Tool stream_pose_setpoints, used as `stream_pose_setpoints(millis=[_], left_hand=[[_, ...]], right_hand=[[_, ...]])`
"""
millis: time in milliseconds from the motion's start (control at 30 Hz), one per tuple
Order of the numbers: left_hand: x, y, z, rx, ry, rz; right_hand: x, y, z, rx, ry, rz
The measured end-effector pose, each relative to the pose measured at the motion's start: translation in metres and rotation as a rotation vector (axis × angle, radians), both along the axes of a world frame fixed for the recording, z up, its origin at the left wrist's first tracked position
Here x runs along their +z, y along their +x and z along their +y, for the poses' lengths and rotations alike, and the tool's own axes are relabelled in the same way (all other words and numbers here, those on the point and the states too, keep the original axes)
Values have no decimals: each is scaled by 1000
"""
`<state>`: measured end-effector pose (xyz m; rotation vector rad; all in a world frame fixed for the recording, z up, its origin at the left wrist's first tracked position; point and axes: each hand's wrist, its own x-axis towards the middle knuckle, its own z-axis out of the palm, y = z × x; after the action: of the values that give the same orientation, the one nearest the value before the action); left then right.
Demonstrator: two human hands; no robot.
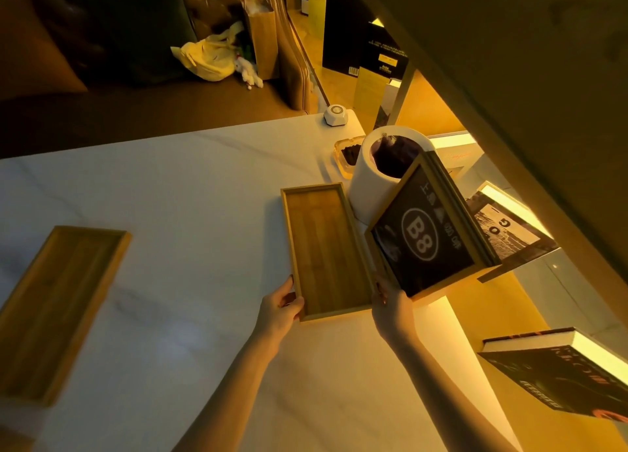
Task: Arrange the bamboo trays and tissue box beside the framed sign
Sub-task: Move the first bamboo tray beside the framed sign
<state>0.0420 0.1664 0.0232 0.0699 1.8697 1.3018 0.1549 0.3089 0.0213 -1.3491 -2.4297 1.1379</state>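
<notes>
I see both hands stretched forward, gripping the near corners of one tray point(328, 251): left hand point(280, 307), right hand point(390, 303). It lies flat on the surface point(190, 186), just beside the framed sign point(428, 241).

White marble table point(176, 186) — two bamboo trays point(328, 251), framed sign point(428, 237), white bin point(377, 176)

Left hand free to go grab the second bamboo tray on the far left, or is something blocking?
Probably yes, once it lets go. The left hand now grips the near corner of the tray by the sign. Between it and the second tray lies only bare tabletop, though that looks like a long sideways stretch.
</notes>
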Motion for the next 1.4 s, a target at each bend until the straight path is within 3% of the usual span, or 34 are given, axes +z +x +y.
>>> stream_pose_setpoints(millis=[200,333,433,600,933,1167,1400], left_hand=[[-5,3,-1,-57,-17,88],[-7,8,0,-108,-125,439],[-6,12,2,-92,-196,603],[-12,19,8,-82,-279,644],[-20,19,1,-77,-260,680],[-22,22,2,-76,-271,668],[-25,24,3,-96,-271,667]], right_hand=[[-5,2,-3,2,34,-12],[-5,3,-8,-20,85,24],[-11,2,-11,-6,124,11],[-18,2,-13,26,145,-83],[-24,3,-20,75,148,-153],[-31,22,-35,278,456,-221],[-40,33,-36,339,373,-284]])
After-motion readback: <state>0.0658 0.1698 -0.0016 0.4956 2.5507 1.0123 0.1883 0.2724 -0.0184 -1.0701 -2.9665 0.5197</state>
